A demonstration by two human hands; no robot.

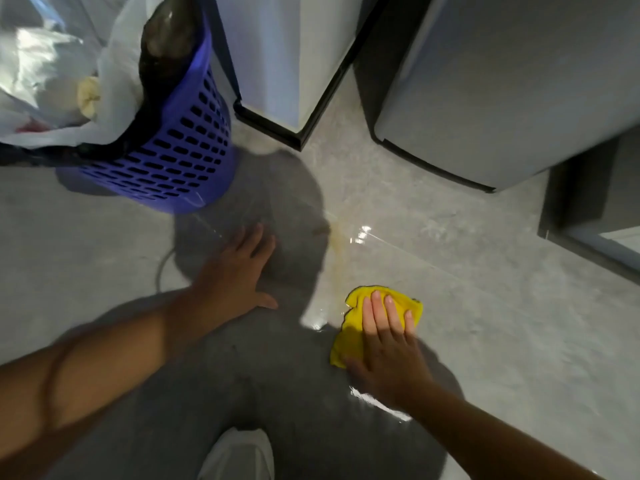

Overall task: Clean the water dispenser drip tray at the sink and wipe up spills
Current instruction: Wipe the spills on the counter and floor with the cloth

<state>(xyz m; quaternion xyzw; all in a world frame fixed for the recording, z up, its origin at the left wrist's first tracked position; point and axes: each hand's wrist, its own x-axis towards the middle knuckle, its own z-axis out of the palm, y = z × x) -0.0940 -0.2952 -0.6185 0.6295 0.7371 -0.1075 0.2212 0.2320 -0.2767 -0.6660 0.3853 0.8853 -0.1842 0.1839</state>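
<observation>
the fingers (376, 308) of the right hand (388, 351) lie straight and close together, pressed flat on a crumpled yellow cloth (349, 341), with nothing curled round it. the cloth is soft and bunched, its edge ragged, and it lies on a glossy grey floor (502, 323) with a mottled stone look. a thin wet sheen (317, 322) touches the cloth's left edge, and another bright wet streak lies just below the wrist. up from the cloth, a faint yellowish spill (338, 245) runs as a narrow trail toward it. well left of the cloth, the left hand (232, 275) rests palm down on the floor in shadow, its fingers (258, 237) straight and spread, holding nothing. far up and left of the cloth stands a round blue plastic basket (187, 157), its wall pierced by rows of slots, lined with a dark bag and a crinkled white bag (45, 64). straight up from the cloth is a white cabinet (294, 46) with a black base trim, and up and right of the cloth a smooth grey appliance (502, 81) with rounded corners. below and left of the cloth, a pale blurred shape sits at the frame's bottom edge; what it is cannot be told.
</observation>
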